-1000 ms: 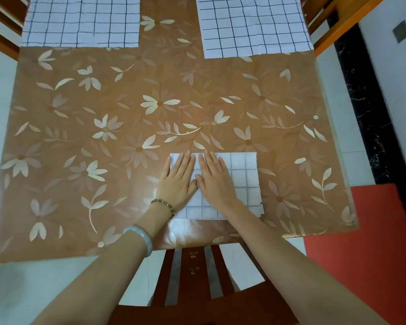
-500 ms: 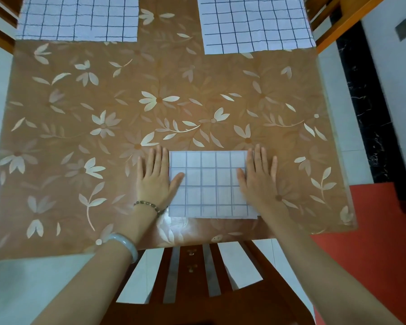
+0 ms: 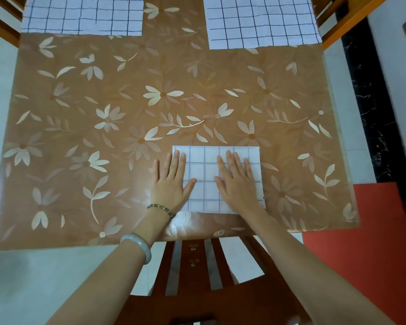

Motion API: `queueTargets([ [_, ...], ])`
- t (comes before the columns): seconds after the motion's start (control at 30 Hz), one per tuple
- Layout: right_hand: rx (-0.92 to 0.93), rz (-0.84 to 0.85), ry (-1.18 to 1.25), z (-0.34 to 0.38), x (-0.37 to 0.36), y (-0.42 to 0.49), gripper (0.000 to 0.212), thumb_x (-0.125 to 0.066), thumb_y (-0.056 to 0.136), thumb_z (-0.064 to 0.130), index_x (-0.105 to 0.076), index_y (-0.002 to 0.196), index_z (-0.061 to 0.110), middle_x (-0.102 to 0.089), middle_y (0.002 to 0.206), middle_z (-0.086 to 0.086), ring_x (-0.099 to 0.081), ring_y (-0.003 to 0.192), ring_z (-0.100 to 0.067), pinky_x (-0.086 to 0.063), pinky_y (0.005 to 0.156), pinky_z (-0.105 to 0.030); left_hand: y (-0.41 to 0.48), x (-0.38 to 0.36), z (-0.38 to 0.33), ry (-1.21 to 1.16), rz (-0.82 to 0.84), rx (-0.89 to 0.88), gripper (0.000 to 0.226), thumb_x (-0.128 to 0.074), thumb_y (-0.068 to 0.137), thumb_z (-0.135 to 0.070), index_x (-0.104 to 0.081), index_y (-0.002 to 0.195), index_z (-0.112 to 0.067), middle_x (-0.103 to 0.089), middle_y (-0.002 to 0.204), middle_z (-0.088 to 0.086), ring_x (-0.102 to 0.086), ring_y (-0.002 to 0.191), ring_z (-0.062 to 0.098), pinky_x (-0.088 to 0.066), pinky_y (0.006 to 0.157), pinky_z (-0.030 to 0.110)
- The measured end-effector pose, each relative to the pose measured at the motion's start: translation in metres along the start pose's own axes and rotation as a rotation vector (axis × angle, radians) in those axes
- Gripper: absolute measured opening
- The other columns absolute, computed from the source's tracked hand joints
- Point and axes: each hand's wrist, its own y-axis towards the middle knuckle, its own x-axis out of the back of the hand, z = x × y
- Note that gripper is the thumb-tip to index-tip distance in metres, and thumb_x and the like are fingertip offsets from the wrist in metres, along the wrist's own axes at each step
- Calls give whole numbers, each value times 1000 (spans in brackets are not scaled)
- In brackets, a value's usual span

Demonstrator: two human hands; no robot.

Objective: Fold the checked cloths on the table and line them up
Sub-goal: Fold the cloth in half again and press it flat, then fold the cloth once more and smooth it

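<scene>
A folded white checked cloth (image 3: 206, 174) lies near the table's front edge, right of centre. My left hand (image 3: 170, 181) lies flat, fingers straight, over the cloth's left edge, partly on the table. On the cloth's right half rests my right hand (image 3: 236, 181), palm down with straight fingers. Two unfolded checked cloths lie at the far edge: one at the far left (image 3: 82, 15), one at the far right (image 3: 260, 21), both cut off by the frame's top.
The table (image 3: 103, 102) has a brown cover with a pale flower print. A wooden chair back (image 3: 197, 266) stands just below the front edge. Wooden chairs (image 3: 338, 22) flank the far corners. Red floor (image 3: 361, 254) lies to the right.
Both hands were together on the cloth's left part, slid apart past its side edges, and have now come back inward onto the cloth. The cloth has stayed in place.
</scene>
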Motion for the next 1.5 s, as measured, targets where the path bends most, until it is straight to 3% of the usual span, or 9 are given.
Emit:
queueTargets([
  [0.2, -179, 52, -18, -51, 16, -17, 58, -18, 100, 44, -29, 149, 15, -26, 155, -13, -22, 144, -31, -11, 117, -50, -11, 5, 23, 15, 36, 102, 75, -12, 94, -63, -17, 151, -15, -21, 157, 9, -18, 145, 27, -3, 116, 47],
  [0.4, -194, -80, 161, -33, 39, -9, 55, -52, 88, 30, -45, 139, 11, -37, 146, -19, -34, 134, -37, -36, 104, -52, -14, 29, 25, -214, 8, 263, 85, -39, 81, -61, -33, 145, -5, -24, 154, 19, -20, 142, 35, -5, 116, 40],
  [0.5, -70, -30, 340, -4, 52, 1, 52, -59, 88, 22, -48, 138, 13, -45, 130, -10, -45, 117, -24, -48, 91, -35, -10, 44, 9, -428, -66, 392, 56, -65, 76, -40, -53, 116, -2, -45, 127, 18, -43, 114, 36, -29, 96, 36],
  [0.63, -32, 119, 435, 8, 45, 10, 58, -61, 86, 21, -43, 141, 16, -41, 114, -5, -45, 107, -20, -39, 78, -23, -4, 51, -10, -609, 49, 500, 36, -67, 79, -22, -50, 104, -3, -49, 108, 12, -48, 89, 28, -30, 69, 27],
  [0.83, -30, 192, 424, 7, 42, 9, 74, -68, 79, 22, -35, 145, 17, -36, 119, -6, -38, 113, -21, -41, 88, -25, 3, 53, -15, -785, 163, 659, 35, -68, 82, -28, -48, 100, -7, -56, 88, 5, -55, 83, 26, -40, 65, 30],
  [1.0, -49, 258, 429, 7, 46, 13, 86, -72, 76, 25, -26, 149, 18, -31, 120, -5, -35, 114, -22, -43, 92, -31, 7, 54, -9, -839, 218, 633, 27, -67, 82, -25, -49, 80, -6, -60, 85, 15, -52, 73, 26, -41, 61, 33],
  [1.2, -11, 312, 410, 20, 48, 18, 96, -77, 73, 27, -20, 150, 19, -29, 118, -5, -35, 113, -22, -41, 93, -30, 2, 71, 2, -902, 213, 605, 21, -66, 85, -17, -50, 85, -3, -56, 82, 14, -55, 76, 28, -50, 72, 44],
  [1.4, 20, 323, 363, 53, 38, 25, 106, -81, 69, 35, -14, 150, 20, -30, 120, -8, -37, 110, -25, -44, 95, -37, -12, 94, 13, -801, 111, 530, 23, -63, 84, -11, -43, 73, -14, -48, 66, -1, -46, 61, 16, -30, 50, 26],
  [1.5, 9, 329, 367, 56, 38, 26, 107, -81, 68, 36, -13, 150, 21, -30, 120, -9, -38, 111, -26, -45, 92, -38, -16, 100, 8, -818, 108, 449, 12, -64, 86, -13, -55, 94, -15, -56, 73, -7, -54, 65, 11, -37, 52, 21],
])
